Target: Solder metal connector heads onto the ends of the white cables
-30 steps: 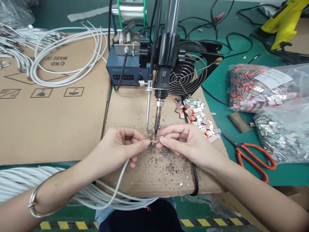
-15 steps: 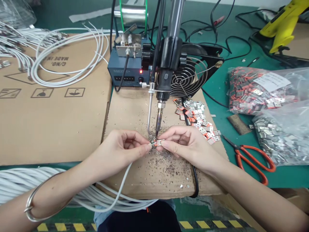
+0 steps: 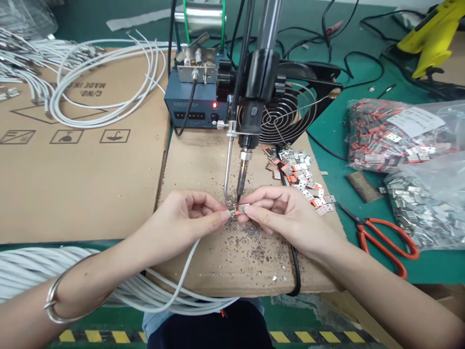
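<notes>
My left hand pinches the end of a white cable, which runs down from under my fingers toward a bundle in front of me. Between thumb and forefinger my right hand grips a USB connector with an orange inner part. The cable end and the connector meet beneath the tip of a soldering iron held in a stand. Beside that tip, a thin bent solder feed tube comes down. Whether the tip touches the joint I cannot tell.
Behind stand a blue solder feeder, a solder spool and a fan. Loose USB connectors lie right of the iron. Further right are red-handled scissors and bags of connectors. A cable bundle lies front left.
Both hands have brought the cable end and connector slightly up under the iron tip. The whole view has shifted a little to the right.
</notes>
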Available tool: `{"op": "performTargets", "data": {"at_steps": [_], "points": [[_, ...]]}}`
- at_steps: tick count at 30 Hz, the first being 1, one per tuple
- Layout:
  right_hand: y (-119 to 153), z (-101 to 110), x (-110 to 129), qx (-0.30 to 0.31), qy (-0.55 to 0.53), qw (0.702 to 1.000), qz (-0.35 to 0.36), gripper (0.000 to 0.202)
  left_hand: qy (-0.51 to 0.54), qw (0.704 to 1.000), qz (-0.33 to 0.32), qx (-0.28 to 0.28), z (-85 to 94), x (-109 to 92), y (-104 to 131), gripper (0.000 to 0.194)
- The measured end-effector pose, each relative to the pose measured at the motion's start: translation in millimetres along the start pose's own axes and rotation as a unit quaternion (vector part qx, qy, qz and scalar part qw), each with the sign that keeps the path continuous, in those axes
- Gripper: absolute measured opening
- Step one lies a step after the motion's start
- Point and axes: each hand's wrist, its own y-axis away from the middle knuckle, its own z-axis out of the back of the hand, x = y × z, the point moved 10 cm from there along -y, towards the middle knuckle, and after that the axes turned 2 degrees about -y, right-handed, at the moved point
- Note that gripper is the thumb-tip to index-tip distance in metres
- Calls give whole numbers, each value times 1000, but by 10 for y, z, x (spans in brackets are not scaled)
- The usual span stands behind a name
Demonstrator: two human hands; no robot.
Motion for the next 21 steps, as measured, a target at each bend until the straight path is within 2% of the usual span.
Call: {"op": "performTargets", "data": {"at_steps": [9,21], "points": [[1,15,-10,1,25,1000,11,16,1,1000,-4,-8,4,-23,4,13],[-3,109,-31,-25,65,998,11,26,-9,1000,20,-12,-24,65,-46,10]]}}
